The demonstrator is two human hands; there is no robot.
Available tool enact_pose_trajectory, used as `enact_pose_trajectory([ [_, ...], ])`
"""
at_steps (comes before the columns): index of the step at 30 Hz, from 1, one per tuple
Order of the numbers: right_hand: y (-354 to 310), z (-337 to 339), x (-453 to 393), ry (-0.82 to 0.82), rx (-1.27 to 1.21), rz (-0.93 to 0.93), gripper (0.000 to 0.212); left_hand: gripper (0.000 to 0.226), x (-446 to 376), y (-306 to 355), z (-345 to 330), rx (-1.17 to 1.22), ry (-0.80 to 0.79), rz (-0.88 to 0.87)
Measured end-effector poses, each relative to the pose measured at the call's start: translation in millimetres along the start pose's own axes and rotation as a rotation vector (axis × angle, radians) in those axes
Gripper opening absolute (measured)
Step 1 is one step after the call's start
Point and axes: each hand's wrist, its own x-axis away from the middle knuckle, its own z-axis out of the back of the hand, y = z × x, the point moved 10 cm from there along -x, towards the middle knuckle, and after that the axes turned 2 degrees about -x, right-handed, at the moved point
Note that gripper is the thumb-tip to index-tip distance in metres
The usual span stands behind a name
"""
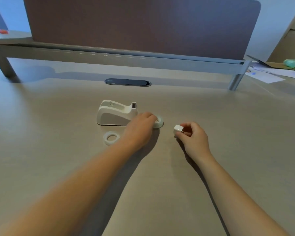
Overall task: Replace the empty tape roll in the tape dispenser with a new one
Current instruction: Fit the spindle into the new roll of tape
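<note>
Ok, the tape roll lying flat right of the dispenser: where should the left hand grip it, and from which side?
Probably from above, pinching the outer rim. The roll lies flat on the desk, hole up, so the rim is its free edge. The left hand already covers its near-left side; the dispenser crowds the left.

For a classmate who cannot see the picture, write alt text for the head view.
Two bare hands work on a desk: the left hand reaches a tape roll lying beside an empty white dispenser, and the right hand holds a small white hub. A bare ring lies in front of the dispenser.
</note>
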Motion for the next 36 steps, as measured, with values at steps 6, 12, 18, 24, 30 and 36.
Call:
enact_pose_trajectory([
  [6,8,0,0,-0.005,-0.010,0.012,0.021,0.028,-18,3,-23,-0.200,-0.051,0.021],
  [12,0,4,2,0.022,-0.121,0.054,0.013,0.017,-8,-14,-8,0.448,0.060,0.255],
  [18,-27,-14,19,-0.005,-0.310,0.088,0.024,0.017,34,-27,-19,1.372,-0.023,0.545],
  [24,-51,-47,38,-0.067,-0.288,0.158,0.019,0.036,58,-37,-11,1.601,-0.044,0.566],
  [30,-75,-61,45,-0.075,-0.142,0.344,0.024,0.020,70,-42,6,1.547,-0.042,0.449],
  [36,-89,-69,51,-0.044,-0.054,0.475,0.023,0.016,74,-51,20,1.426,0.058,0.358],
])
